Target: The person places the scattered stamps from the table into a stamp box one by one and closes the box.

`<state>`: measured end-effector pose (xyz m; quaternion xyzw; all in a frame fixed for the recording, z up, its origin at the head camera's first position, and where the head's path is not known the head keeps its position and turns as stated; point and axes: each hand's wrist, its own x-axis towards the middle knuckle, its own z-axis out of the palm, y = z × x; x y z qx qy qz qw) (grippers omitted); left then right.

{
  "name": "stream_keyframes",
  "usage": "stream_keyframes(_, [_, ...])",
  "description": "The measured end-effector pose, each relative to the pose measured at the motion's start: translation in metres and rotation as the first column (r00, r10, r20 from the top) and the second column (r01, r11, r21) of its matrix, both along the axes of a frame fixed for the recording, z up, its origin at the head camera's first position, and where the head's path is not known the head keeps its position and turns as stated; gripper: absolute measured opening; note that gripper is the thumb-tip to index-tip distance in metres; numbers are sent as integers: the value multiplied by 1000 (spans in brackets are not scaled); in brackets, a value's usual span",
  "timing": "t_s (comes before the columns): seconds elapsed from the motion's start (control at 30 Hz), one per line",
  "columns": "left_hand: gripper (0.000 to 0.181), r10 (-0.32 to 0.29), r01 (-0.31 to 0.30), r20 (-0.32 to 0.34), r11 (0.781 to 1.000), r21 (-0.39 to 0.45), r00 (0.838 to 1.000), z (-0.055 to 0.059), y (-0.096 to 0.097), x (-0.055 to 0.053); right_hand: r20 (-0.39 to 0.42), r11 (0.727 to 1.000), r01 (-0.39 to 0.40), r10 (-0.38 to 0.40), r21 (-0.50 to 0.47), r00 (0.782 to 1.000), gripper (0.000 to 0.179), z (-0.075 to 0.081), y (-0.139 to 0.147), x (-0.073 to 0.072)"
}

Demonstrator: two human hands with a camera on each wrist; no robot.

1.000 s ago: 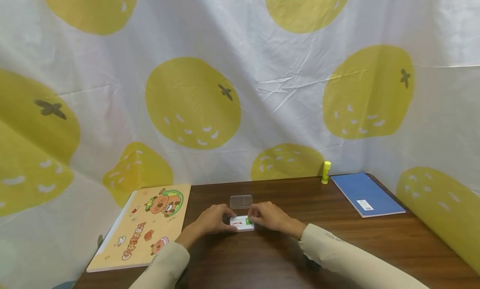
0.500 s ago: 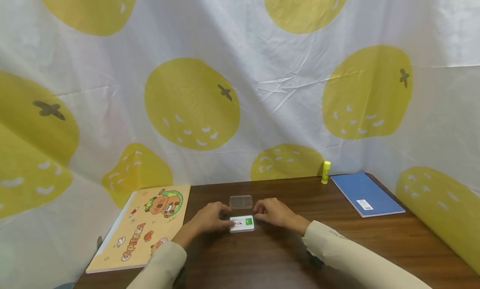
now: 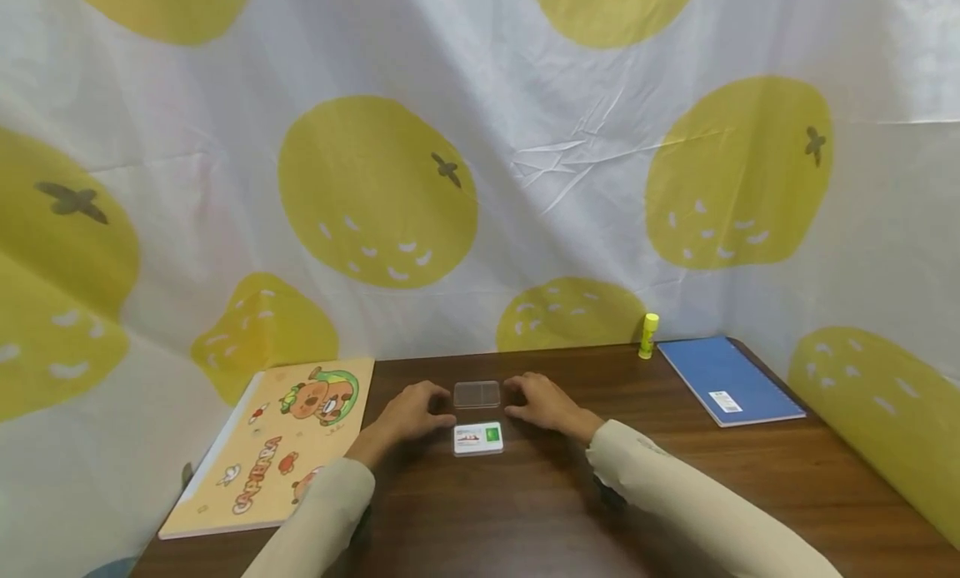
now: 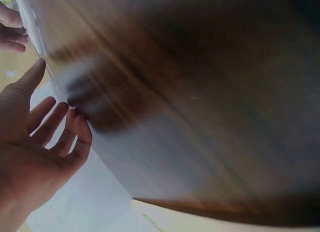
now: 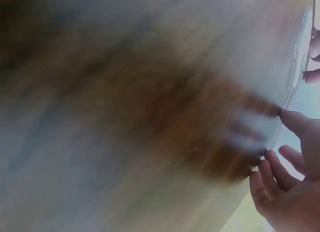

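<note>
A small clear case with a white card (image 3: 477, 438), marked in red and green, lies on the dark wooden table. Just beyond it is a clear plastic lid (image 3: 477, 395), flat on the table. My left hand (image 3: 412, 411) is at the lid's left, its thumb between lid and case, fingers loosely bent. On the other side, my right hand (image 3: 546, 405) has its fingertips close to the lid's right edge. Neither hand holds anything; whether any fingertip touches the lid I cannot tell. Both wrist views show thumb and fingers spread apart, fingertips near the tabletop.
A large capybara-print pad (image 3: 273, 445) lies at the left. Toward the back right stands a yellow glue stick (image 3: 648, 336), beside a blue notebook (image 3: 729, 381) with a white label. A white curtain (image 3: 562, 228) with yellow fruit encloses the table's back and sides.
Both hands have left the card case and moved away from me to either side of the clear lid. The right fingers, earlier on the case's right end, came off it. The head view tilted slightly.
</note>
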<state>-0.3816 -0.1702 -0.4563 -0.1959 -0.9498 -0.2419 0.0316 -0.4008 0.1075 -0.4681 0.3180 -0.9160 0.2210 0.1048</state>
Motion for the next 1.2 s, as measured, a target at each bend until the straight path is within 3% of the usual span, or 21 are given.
stream_keyframes(0.3, [58,12,-13,-20,1000,-15,1000,9,8,-10,108,1000,4,-4,-2,994,57,15,-13,-12])
stream_keyframes(0.47, [60,13,-13,-17,999,-41,1000,8,12,-16,150,999,8,-13,34,989,61,17,-20,-16])
stream_keyframes(0.83, [53,-4,3,-13,999,-36,1000,0,15,-24,171,999,-22,14,47,985,43,14,-26,-15])
stream_keyframes(1.2, [40,-51,50,-25,998,-45,998,-3,15,-21,173,994,-93,81,62,982,39,14,-18,-10])
